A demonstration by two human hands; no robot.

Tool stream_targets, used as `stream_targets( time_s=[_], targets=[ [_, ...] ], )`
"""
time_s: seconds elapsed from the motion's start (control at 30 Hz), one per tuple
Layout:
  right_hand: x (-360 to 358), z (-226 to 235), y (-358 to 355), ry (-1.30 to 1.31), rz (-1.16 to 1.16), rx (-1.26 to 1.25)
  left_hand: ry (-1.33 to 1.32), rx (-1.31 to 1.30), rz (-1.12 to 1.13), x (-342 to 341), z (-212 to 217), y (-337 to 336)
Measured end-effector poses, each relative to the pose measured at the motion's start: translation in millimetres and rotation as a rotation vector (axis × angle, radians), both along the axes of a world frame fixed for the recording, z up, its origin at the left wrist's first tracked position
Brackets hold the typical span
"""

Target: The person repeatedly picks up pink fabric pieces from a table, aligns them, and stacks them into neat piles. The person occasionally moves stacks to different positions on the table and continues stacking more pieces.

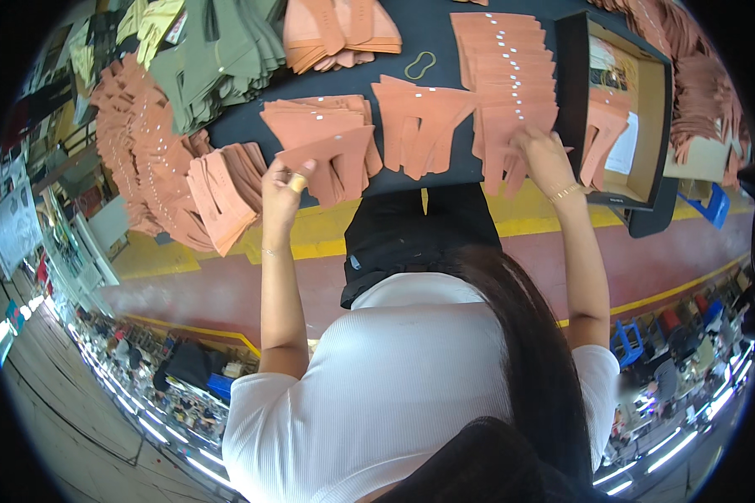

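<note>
Far left: long overlapping row of salmon-orange cut sheet pieces with small white marks (134, 151), draped along the end of the dark navy tabletop (434, 32). Beside it, grey-green layered pile of flat pieces (218, 71); nearer the front edge, small stack of slotted salmon-orange pieces (218, 197), lying skewed. Left hand (283, 189), yellow finger cover (297, 182) on one digit: grip narrow, pinching the left corner of a single slotted salmon-orange flat piece (354, 147). That piece sits tilted over the front of a fanned salmon-orange stack (310, 116). Behind, a wider salmon-orange pile with strap-like strips on top (335, 38). Centre: separate salmon-orange stack with a slot (432, 113), thin tan loop band (420, 65) just behind it. Right of that, long stepped column of salmon-orange pieces (503, 71); right hand (545, 159) at its near end, fingertips on the front piece, can't tell whether grip is pinching or just resting. Then black-sided open box (572, 92), one salmon-orange piece and white paper (622, 144) inside. Far right: brownish-salmon heap (700, 92).
</note>
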State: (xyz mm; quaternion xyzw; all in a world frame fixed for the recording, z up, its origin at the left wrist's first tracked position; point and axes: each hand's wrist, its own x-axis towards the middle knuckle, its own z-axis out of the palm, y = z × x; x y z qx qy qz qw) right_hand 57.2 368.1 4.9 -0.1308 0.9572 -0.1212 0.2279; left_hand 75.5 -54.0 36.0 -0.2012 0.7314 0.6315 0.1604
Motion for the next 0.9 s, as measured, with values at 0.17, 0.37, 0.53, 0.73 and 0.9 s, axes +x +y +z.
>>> stream_targets(
  time_s=[0.17, 0.37, 0.53, 0.73, 0.9],
  targets=[
    [-6, 94, -28, -0.256, 0.147, -0.482, -0.181, -0.197, -0.349, -2, 41, 30],
    [-21, 113, -93, -0.168, 0.085, -0.936, -0.142, 0.058, -0.416, -2, 76, 79],
    [-25, 93, -124, 0.100, 0.141, -1.068, -0.126, 0.119, -0.433, 6, 77, 77],
    [-18, 95, -108, -0.468, -0.102, -0.891, -0.042, 0.319, -0.152, 16, 45, 43],
    [-66, -10, -127, -0.221, -0.013, -0.527, -0.009, -0.278, 0.219, -5, -13, 3]
  ],
)
